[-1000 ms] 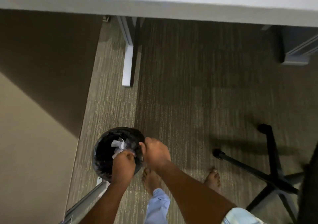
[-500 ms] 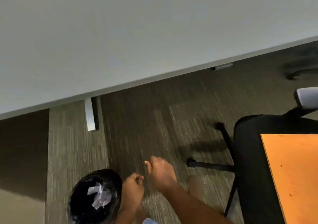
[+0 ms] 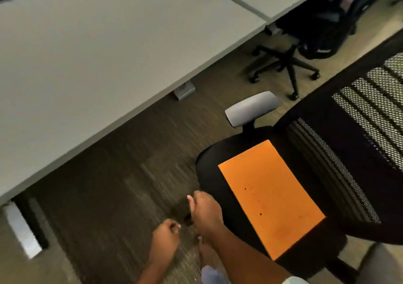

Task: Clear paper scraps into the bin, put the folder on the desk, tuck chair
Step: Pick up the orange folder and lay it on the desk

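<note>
An orange folder (image 3: 270, 198) lies flat on the black seat of an office chair (image 3: 218, 170) at the right, in front of its mesh back (image 3: 359, 131). The grey desk (image 3: 98, 48) spans the upper left. My right hand (image 3: 206, 213) hangs curled into a loose fist just left of the seat's front edge, nothing visible in it. My left hand (image 3: 166, 234) is lower and to the left over the carpet, its fingers curled shut with nothing in them. The bin and the paper scraps are out of view.
The chair's grey armrest (image 3: 250, 109) sticks up beyond the seat. A second black office chair (image 3: 305, 50) stands under the neighbouring desk at the upper right. A metal desk foot (image 3: 21, 231) rests on the carpet at the far left. My bare foot shows below my hands.
The view has swung right and up, away from the bin, which has left the frame. Both hands came off the bin with nothing in them. The chair and orange folder now fill the right side.
</note>
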